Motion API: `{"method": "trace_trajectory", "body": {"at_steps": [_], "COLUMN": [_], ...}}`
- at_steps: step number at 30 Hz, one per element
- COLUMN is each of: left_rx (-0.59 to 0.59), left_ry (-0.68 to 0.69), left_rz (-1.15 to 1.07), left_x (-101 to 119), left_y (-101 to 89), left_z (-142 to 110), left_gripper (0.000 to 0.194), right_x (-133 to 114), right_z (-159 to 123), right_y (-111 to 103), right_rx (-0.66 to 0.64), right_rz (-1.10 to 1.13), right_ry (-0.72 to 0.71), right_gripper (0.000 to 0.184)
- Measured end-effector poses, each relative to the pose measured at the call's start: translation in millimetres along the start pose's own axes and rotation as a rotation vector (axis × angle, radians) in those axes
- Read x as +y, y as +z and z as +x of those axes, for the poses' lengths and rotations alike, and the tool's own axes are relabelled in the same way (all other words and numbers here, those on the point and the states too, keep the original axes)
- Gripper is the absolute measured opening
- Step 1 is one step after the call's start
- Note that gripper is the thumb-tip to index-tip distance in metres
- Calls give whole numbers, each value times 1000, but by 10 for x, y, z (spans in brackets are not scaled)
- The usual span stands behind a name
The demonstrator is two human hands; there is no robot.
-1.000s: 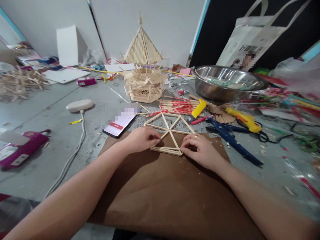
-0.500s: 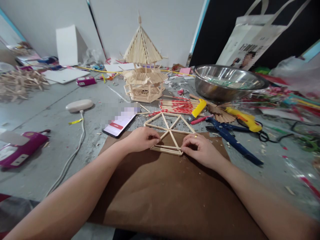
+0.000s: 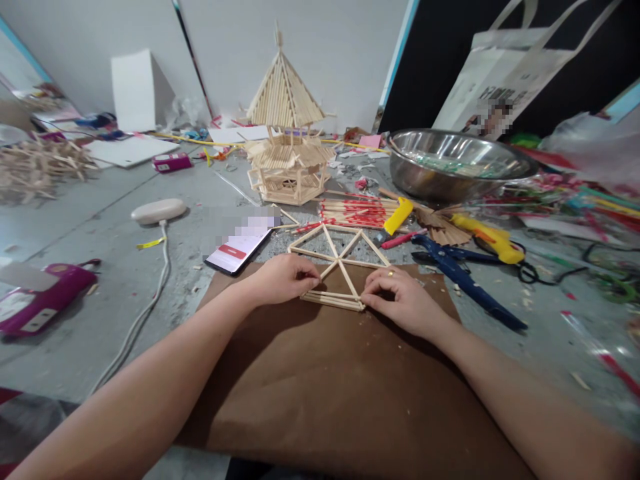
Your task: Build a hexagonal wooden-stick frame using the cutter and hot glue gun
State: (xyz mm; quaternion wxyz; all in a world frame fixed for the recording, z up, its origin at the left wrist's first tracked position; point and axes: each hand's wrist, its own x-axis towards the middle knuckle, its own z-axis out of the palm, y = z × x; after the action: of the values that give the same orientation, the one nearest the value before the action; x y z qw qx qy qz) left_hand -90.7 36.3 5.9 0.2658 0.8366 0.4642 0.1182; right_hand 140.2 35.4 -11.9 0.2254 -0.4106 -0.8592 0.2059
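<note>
A spoked frame of thin wooden sticks point(image 3: 339, 259) lies partly on a brown sheet point(image 3: 320, 387), its spokes meeting in the middle. At its near side, several sticks run side by side. My left hand point(image 3: 285, 277) pinches the left end of the innermost wooden stick point(image 3: 333, 295), which spans two spokes. The thumb and finger of my right hand point(image 3: 403, 297), with a ring on one finger, are closed at that stick's right end, close to the frame's near right corner. The fingertips partly cover both ends of the stick.
Behind the frame stand a stick pagoda model point(image 3: 287, 160) and a steel bowl point(image 3: 455, 167). Red-marked sticks point(image 3: 355, 212), a phone point(image 3: 243, 243), a yellow-handled tool point(image 3: 399, 215) and blue cutters point(image 3: 467, 280) lie around it. A white cable point(image 3: 160, 293) runs at left.
Almost nothing differs. Both hands keep their place at the near side of the frame, with only a very slight shift of the right fingers.
</note>
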Motion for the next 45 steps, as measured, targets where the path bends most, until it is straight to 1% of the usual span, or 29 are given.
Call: {"method": "trace_trajectory", "body": {"at_steps": [7,16,25,45], "left_rx": [-5,-32,-51,-62], "left_ry": [23,47,32,15], "left_rz": [8,98,146,160], "left_x": [-15,-7,6,20], "left_y": [9,23,19,16], "left_z": [0,5,5,3], "left_gripper": [24,20,20,20], "right_x": [2,-13,-17,-15], "right_z": [-2,-24,-29,-41], "right_y": [19,10,31,34], "right_rx": [-6,-11,-1,6], "right_rz": [-33,-75,-148,-164], "right_ry": [-5,-23,-55,-63], "right_gripper": [10,9,8,8]}}
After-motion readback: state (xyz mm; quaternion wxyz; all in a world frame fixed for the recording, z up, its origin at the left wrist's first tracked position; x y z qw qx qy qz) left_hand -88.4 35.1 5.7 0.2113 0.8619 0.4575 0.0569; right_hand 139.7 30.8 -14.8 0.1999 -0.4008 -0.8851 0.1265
